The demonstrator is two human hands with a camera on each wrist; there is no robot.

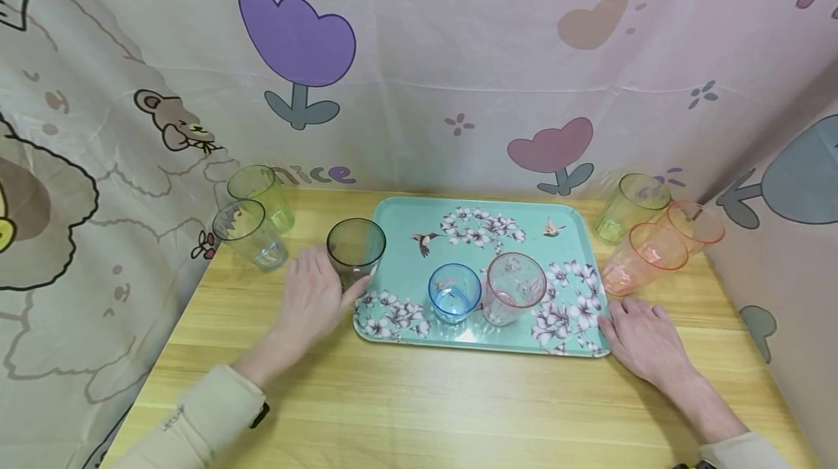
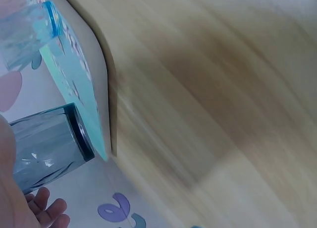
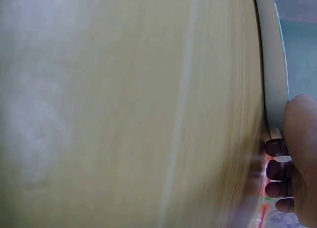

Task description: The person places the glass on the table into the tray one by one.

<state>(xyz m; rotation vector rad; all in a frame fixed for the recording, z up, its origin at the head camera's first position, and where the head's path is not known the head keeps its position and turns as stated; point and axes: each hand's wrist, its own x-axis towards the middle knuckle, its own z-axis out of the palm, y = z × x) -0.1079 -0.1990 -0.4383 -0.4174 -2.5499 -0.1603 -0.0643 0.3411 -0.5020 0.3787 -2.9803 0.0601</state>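
Note:
My left hand [image 1: 313,293] holds a dark grey tumbler [image 1: 353,245] at the left edge of a mint-green tray [image 1: 406,236]. Its thumb lies across the front of the tumbler; the other fingers are on the far side. In the left wrist view, the same tumbler [image 2: 47,146] shows its thick base near the tray rim. Whether that base touches the tray I cannot tell. A blue tumbler [image 1: 455,294] and a pink tumbler [image 1: 516,287] stand side by side on the tray. Beside the tray's front right corner rests my right hand [image 1: 644,338], thumb at the rim, fingers loose.
At the left stand a yellow-green tumbler [image 1: 262,200] and a clear tumbler [image 1: 252,236]. To the right of the tray are another yellow-green tumbler [image 1: 628,211] and two orange ones, the nearer orange tumbler [image 1: 641,262] close to my right hand. A printed curtain [image 1: 419,91] hangs behind the wooden table [image 1: 458,411].

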